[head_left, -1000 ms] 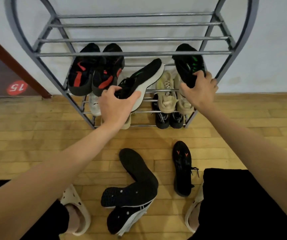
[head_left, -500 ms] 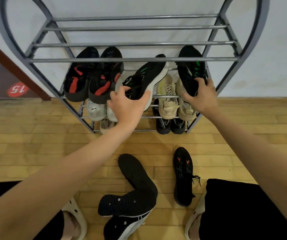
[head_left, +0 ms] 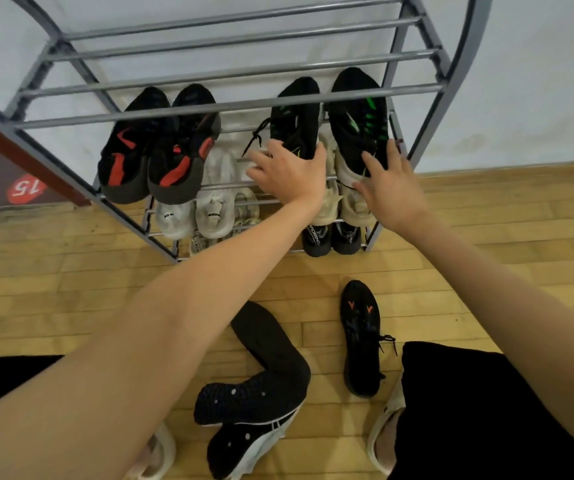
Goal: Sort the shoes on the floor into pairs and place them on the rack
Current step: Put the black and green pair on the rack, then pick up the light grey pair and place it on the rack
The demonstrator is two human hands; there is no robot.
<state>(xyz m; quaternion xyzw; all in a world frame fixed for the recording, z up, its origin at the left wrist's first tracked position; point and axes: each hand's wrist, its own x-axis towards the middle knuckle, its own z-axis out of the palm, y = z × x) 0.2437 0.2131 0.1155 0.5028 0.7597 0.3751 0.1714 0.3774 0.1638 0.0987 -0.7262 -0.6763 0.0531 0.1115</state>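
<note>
The grey metal shoe rack [head_left: 209,109] stands against the wall. On its second shelf at the right two black shoes with green marks sit side by side, the left one [head_left: 296,116] and the right one [head_left: 358,119]. My left hand [head_left: 289,174] rests on the left shoe's heel with fingers spread and the thumb against the shoe. My right hand [head_left: 389,188] touches the right shoe's heel with straight fingers. On the floor lie a black shoe with orange marks [head_left: 361,337] and a heap of black shoes [head_left: 265,386], soles up.
A black-and-red pair [head_left: 157,150] fills the same shelf's left side. White shoes [head_left: 209,206], beige shoes [head_left: 351,206] and a black pair [head_left: 327,240] sit on lower shelves. My feet in cream slippers [head_left: 382,434] flank the floor shoes. A dark door frame [head_left: 19,147] is at left.
My left hand carried the tilted green-marked shoe to the right and set it flat beside its partner. Both hands have loosened from gripping to resting on the heels.
</note>
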